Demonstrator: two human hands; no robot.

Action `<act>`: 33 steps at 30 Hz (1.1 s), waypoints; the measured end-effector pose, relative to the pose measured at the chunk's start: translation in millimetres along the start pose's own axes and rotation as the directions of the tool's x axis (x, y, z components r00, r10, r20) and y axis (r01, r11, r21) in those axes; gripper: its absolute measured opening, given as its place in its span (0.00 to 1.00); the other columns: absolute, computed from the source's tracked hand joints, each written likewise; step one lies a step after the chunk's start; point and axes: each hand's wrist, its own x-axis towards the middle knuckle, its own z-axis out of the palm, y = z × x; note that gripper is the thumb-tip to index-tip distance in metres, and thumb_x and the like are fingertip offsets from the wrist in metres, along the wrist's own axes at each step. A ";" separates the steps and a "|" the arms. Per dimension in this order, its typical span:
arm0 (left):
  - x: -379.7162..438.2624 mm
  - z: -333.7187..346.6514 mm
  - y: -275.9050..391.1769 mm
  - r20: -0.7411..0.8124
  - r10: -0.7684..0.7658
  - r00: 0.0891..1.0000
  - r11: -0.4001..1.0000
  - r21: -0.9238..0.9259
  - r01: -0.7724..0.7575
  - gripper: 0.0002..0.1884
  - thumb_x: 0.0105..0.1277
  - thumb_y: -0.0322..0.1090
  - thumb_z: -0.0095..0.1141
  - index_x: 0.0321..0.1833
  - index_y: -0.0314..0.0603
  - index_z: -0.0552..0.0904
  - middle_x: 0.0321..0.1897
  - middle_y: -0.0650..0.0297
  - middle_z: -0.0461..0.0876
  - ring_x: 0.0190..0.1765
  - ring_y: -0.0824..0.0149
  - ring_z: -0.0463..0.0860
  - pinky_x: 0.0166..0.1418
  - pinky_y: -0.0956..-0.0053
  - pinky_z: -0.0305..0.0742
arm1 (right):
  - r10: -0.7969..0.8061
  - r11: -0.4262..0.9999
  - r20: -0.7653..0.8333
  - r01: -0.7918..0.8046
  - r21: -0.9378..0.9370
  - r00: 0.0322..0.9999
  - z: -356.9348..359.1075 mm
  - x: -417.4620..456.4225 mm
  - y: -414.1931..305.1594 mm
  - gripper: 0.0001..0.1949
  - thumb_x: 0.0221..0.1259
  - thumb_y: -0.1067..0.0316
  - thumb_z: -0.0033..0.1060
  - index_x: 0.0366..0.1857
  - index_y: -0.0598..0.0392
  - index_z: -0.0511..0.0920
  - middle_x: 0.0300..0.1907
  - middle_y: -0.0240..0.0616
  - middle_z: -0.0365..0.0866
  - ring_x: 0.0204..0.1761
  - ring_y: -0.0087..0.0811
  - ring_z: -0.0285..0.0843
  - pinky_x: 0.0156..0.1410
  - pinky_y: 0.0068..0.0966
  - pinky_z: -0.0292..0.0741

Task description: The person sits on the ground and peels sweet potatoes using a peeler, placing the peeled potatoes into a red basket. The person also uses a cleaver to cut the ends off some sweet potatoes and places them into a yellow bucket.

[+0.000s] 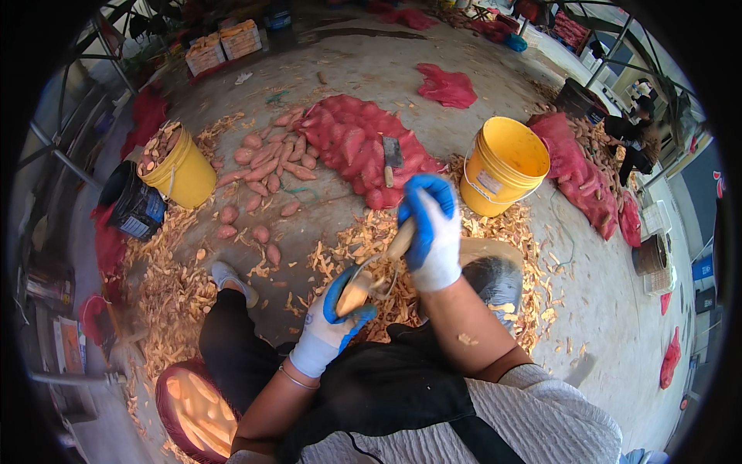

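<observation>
Over the peel-strewn floor, my left hand (333, 325), in a white and blue glove, holds a partly peeled sweet potato (353, 294) with orange flesh showing. My right hand (430, 226), gloved the same way, grips the handle of a peeler (400, 239), whose curved metal head is blurred and close to the sweet potato. Beyond my hands lies a full red mesh sack of sweet potatoes (353, 145), with a cleaver (392, 153) resting on it. Unpeeled sweet potatoes (264, 168) are scattered left of the sack. Peeled ones sit in a dark red container (168, 400) at lower left.
A yellow bucket (510, 168) stands right of the sack. At left, a filled yellow bucket (194, 174) stands beside a black bucket (136, 200). Peelings (174, 301) cover the floor around my feet. Another person (640, 139) sits at far right near more sacks (579, 174).
</observation>
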 end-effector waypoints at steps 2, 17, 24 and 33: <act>-0.2 0.7 0.7 -0.036 0.071 0.997 0.972 0.228 -0.061 0.29 0.56 0.29 0.68 0.62 0.37 0.74 0.53 0.58 0.81 0.55 0.65 0.81 0.60 0.72 0.73 | -0.027 1.000 0.010 0.027 0.011 1.000 -2.1 -2.8 10.3 0.05 0.64 0.71 0.56 0.40 0.56 0.77 0.28 0.33 0.75 0.28 0.23 0.71 0.34 0.19 0.70; 13.8 -6.5 -12.9 -0.146 0.143 0.979 0.986 0.101 -0.129 0.25 0.60 0.30 0.65 0.61 0.39 0.74 0.53 0.62 0.77 0.52 0.67 0.78 0.56 0.74 0.74 | -0.145 0.986 0.047 0.140 0.096 0.988 -16.0 -12.5 22.6 0.06 0.65 0.70 0.57 0.43 0.55 0.75 0.24 0.33 0.74 0.24 0.22 0.70 0.29 0.18 0.67; 5.9 0.5 -1.3 -0.166 0.262 0.951 0.784 0.611 -0.109 0.27 0.48 0.28 0.69 0.54 0.40 0.77 0.44 0.52 0.77 0.44 0.48 0.78 0.50 0.60 0.76 | 0.086 0.996 0.013 -0.086 0.001 0.996 -2.8 -15.3 14.6 0.08 0.64 0.72 0.59 0.44 0.57 0.76 0.31 0.33 0.77 0.30 0.22 0.74 0.36 0.18 0.71; 5.8 -2.6 -1.4 -0.173 0.280 0.944 0.708 0.702 -0.081 0.26 0.49 0.30 0.67 0.55 0.42 0.77 0.41 0.54 0.75 0.43 0.49 0.78 0.46 0.61 0.76 | -0.121 0.990 -0.106 0.113 -0.078 0.987 -10.7 -5.0 12.7 0.07 0.64 0.72 0.59 0.43 0.56 0.76 0.32 0.32 0.76 0.29 0.20 0.72 0.36 0.18 0.71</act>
